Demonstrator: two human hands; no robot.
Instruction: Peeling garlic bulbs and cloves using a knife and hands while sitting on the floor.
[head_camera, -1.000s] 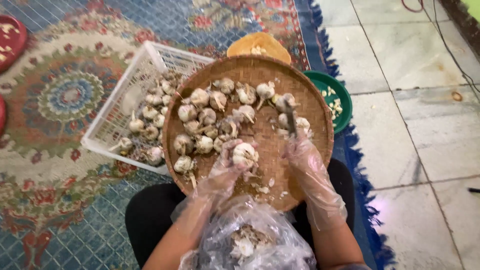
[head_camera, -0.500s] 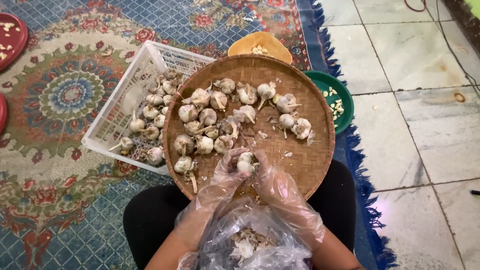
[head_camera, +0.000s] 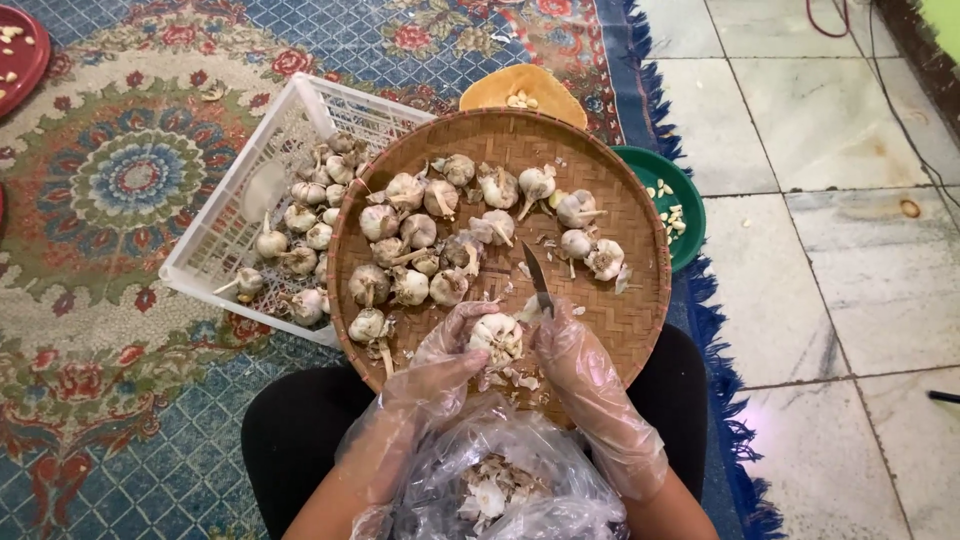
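Now garlic bulb (head_camera: 497, 337) between left hand (head_camera: 440, 370), right hand (head_camera: 572, 352).

Clear plastic bag (head_camera: 500, 480) on lap, holding garlic peelings.

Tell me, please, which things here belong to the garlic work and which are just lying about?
In use: garlic bulb in left hand, knife in right hand, woven tray, peel bag.
Lying about: red plate, cable.

One round woven tray (head_camera: 620, 200), one white crate (head_camera: 225, 235), one green bowl (head_camera: 665, 185), one knife (head_camera: 536, 280), two gloved hands.
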